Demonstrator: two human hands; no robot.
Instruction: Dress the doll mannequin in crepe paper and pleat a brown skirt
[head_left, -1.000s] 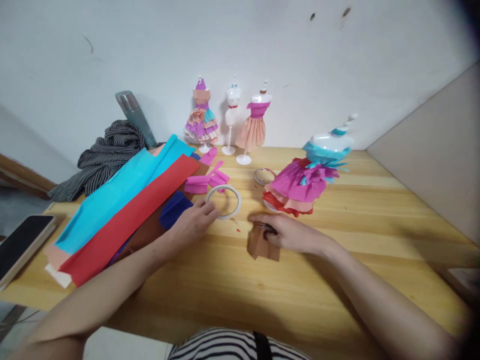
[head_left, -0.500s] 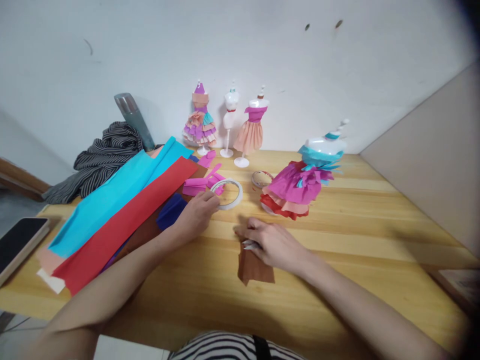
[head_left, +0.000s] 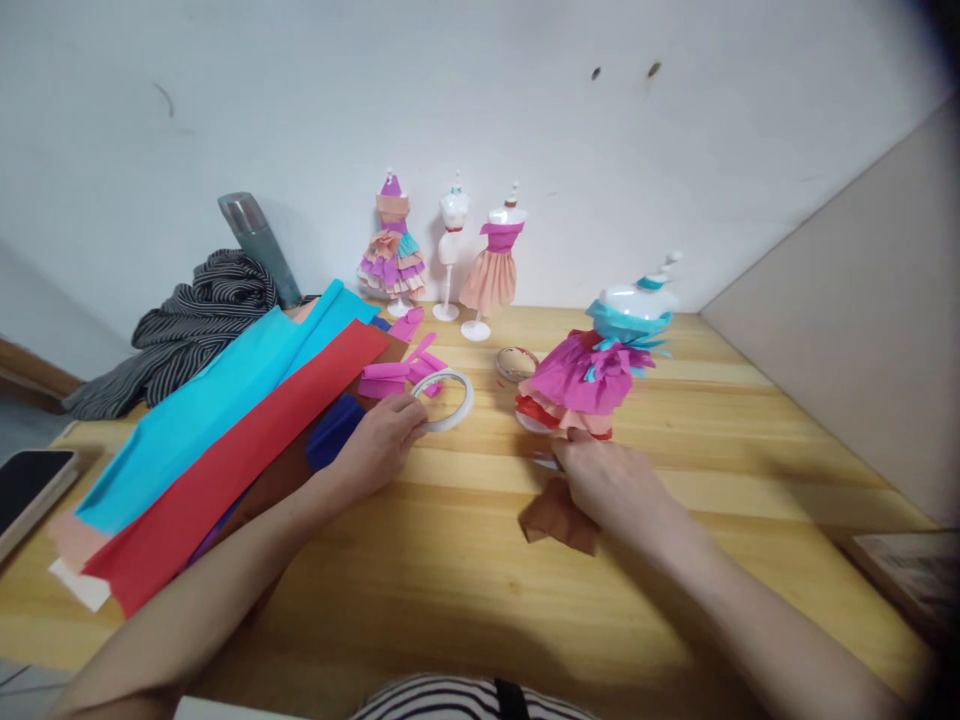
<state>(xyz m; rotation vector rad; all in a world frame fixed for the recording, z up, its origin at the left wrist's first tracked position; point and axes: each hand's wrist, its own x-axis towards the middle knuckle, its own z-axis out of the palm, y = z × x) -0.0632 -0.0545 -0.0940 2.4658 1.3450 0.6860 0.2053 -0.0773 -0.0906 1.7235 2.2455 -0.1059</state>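
My left hand [head_left: 381,440] pinches the near left edge of a white roll of tape [head_left: 466,404], which stands tilted on the table. My right hand [head_left: 611,485] is closed around scissors, mostly hidden by the fingers; only their pale metal blades [head_left: 546,461] stick out to the left. A small crumpled piece of brown paper [head_left: 559,518] hangs under that hand. Just beyond it stands a mannequin [head_left: 630,298] in a blue top and a layered skirt [head_left: 585,375] of magenta, peach and red paper.
Sheets of blue paper [head_left: 217,400] and red paper [head_left: 247,465] lie left, near magenta scraps [head_left: 386,378]. Three small mannequins [head_left: 448,240] stand against the wall. A second tape roll [head_left: 517,362], a phone [head_left: 34,490], a bottle [head_left: 262,245] and striped cloth [head_left: 210,310] are around.
My right hand has moved right and slightly away from me, toward the mannequin's skirt, taking the scissors and brown paper along. My left hand stays at the tape roll. The view has shifted slightly.
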